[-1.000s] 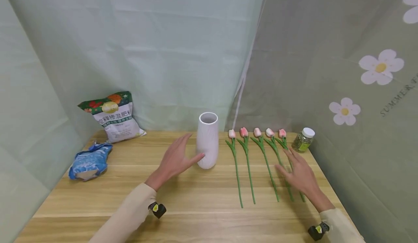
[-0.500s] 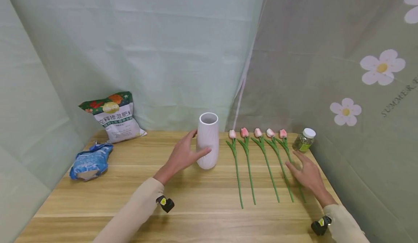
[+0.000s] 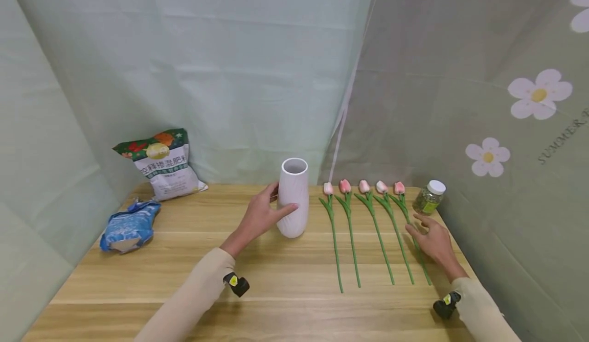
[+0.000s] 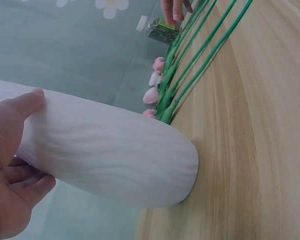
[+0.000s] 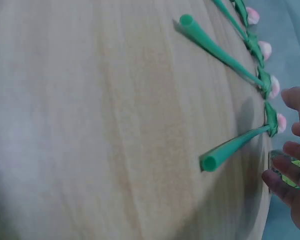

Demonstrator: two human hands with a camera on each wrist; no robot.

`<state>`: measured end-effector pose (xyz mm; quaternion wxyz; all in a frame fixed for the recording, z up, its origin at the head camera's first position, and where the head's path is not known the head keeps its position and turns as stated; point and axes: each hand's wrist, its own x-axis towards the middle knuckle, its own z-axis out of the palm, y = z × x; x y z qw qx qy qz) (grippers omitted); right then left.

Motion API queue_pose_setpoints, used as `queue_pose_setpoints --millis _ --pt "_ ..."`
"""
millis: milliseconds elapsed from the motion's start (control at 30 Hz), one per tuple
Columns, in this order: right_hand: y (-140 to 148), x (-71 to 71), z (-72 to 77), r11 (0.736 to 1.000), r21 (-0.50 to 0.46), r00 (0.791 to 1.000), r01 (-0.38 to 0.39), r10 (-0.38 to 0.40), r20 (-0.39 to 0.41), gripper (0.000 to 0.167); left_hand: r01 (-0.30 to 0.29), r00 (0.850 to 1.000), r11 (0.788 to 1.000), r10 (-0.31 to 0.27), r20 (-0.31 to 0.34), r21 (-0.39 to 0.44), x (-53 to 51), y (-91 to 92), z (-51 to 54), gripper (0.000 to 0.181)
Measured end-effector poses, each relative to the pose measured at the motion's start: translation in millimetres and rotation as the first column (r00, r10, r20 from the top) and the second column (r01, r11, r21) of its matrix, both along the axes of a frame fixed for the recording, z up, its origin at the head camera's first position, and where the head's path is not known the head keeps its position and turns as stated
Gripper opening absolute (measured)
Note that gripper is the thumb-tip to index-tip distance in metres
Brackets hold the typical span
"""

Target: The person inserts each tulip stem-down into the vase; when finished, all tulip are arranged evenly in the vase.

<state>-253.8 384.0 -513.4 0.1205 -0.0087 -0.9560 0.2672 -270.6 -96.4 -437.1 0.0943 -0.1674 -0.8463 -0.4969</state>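
Observation:
A white ribbed vase (image 3: 293,204) stands upright on the table. My left hand (image 3: 258,215) grips its left side, thumb across the front and fingers round the back. In the left wrist view the thumb (image 4: 27,104) lies on the vase wall. Several pink and white tulips (image 3: 363,187) with green stems lie in a row to the right of the vase. Over the rightmost tulip (image 3: 399,188) hovers my right hand (image 3: 434,241), thumb and fingers apart and nothing between them. Its fingers are nearest that stem, just in front of a small white-lidded jar (image 3: 428,199).
At the back left a white and green printed bag (image 3: 170,171) leans against the curtain. A blue crumpled bag (image 3: 130,227) lies before it. The wooden table (image 3: 294,291) is bounded by hanging cloth (image 3: 230,76) at the back and sides.
My left hand has moved right and taken hold of the vase. The right hand has shifted slightly right, off the tulip row's middle stems, and its fingers have drawn a little closer together.

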Motion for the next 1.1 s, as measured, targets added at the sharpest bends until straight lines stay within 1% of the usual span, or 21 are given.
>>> queue_pose_setpoints --millis 167,367,500,733,1100 --pt "1.6 -4.1 -5.6 1.000 -0.016 1.000 0.016 -0.016 0.005 0.058 0.002 1.000 1.000 -0.002 0.019 0.000 0.8 0.4 1.0 0.079" --pt "4.8 -9.9 -11.0 0.999 -0.034 1.000 0.022 -0.022 0.000 0.050 0.009 1.000 1.000 -0.009 0.016 -0.004 0.5 0.3 1.5 0.080" --pt "5.5 -14.0 -13.6 0.999 -0.024 0.999 0.037 -0.037 0.012 0.048 0.007 1.000 1.000 -0.007 0.017 -0.002 0.1 0.4 1.9 0.079" --pt "5.1 -17.7 -15.1 0.999 -0.004 0.999 0.034 -0.034 0.019 0.042 0.010 1.000 1.000 -0.010 0.022 -0.002 0.9 0.6 2.9 0.079" --pt "1.4 -22.6 -12.8 0.999 0.011 0.998 0.042 -0.042 0.052 0.040 0.007 0.999 1.000 -0.007 0.034 -0.007 0.1 -0.1 3.1 0.079"
